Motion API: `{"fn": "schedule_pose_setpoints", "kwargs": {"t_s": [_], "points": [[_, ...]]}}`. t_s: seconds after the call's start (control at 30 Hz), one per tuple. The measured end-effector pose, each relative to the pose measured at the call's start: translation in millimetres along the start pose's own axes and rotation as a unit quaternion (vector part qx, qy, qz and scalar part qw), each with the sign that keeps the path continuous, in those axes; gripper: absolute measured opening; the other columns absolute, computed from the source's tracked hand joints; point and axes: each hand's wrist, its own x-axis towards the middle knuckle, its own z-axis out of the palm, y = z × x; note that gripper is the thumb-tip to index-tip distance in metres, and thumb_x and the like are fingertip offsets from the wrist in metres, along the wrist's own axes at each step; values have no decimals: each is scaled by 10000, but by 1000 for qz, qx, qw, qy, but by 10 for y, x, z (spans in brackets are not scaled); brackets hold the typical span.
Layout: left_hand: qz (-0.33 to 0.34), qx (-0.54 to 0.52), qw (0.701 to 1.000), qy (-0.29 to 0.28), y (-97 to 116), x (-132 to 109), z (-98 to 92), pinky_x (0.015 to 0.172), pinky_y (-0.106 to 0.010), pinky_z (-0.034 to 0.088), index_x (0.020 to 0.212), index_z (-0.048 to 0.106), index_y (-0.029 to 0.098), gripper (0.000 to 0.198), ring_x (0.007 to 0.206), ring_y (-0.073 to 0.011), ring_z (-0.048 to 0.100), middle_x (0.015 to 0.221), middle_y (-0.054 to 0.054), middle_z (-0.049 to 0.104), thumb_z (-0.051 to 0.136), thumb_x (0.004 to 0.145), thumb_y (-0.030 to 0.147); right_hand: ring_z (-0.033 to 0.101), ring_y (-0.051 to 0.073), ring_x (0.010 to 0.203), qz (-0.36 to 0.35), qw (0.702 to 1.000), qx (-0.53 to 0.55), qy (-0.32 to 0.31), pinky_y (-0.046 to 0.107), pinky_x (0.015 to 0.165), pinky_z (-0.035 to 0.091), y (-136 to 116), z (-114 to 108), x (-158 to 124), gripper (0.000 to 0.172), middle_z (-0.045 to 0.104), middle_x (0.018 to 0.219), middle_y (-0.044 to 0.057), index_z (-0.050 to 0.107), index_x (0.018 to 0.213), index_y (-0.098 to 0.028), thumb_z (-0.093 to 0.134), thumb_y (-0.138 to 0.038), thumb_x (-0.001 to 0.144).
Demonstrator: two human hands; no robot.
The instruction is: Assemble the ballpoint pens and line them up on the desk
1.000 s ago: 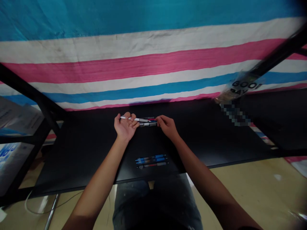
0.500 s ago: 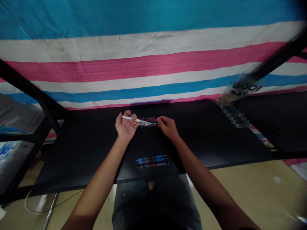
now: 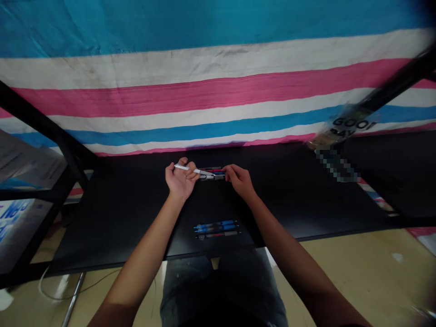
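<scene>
Left hand (image 3: 180, 182) curled palm-up around a white pen (image 3: 194, 171); right hand (image 3: 240, 180) pinching a bundle of dark pens (image 3: 214, 175) beside it, on a black desk (image 3: 136, 222); three pens (image 3: 217, 229) lie nearer the body.

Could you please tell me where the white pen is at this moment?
In the head view, the white pen is held in the left hand, with its tip pointing right towards the pens lying beside the right hand.

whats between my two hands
In the head view, a row of pens lies on the black desktop between the left hand and right hand; the white pen's tip reaches them.
</scene>
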Motion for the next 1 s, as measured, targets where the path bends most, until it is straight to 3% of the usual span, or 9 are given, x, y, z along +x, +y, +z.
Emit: {"fn": "schedule_pose_setpoints", "kwargs": {"t_s": [0.23, 0.5, 0.8, 1.0], "points": [[-8, -77, 997, -25, -13, -2, -21, 475, -262, 323, 832, 578, 215, 463, 459, -113, 313, 603, 14, 381, 298, 984, 550, 521, 154, 586, -4, 1000, 7, -2, 295, 610, 405, 8, 18, -2, 453, 572, 623, -6, 690, 884, -206, 464, -581, 1003], [-4, -65, 998, -16, -28, 8, -16, 469, -255, 302, 830, 543, 220, 382, 464, -104, 241, 624, 19, 373, 396, 958, 549, 504, 148, 576, -5, 1000, 4, 1, 291, 591, 390, 3, 18, -12, 462, 573, 627, 0, 695, 862, -200, 453, -563, 1014], [-15, -141, 990, -13, -6, 21, -28, 469, -236, 318, 837, 587, 198, 427, 464, -99, 335, 672, -9, 452, 346, 983, 519, 494, 135, 554, -11, 1000, -11, 7, 275, 573, 374, 6, 8, 3, 384, 560, 600, -16, 694, 839, -193, 500, -479, 1004], [-4, -161, 987, 3, 41, 44, -62, 466, -242, 305, 840, 592, 190, 472, 455, -96, 317, 669, -15, 458, 290, 992, 519, 505, 135, 562, -19, 999, -19, 19, 272, 578, 376, 11, -22, 0, 316, 565, 610, -14, 690, 818, -191, 526, -399, 990]]}}
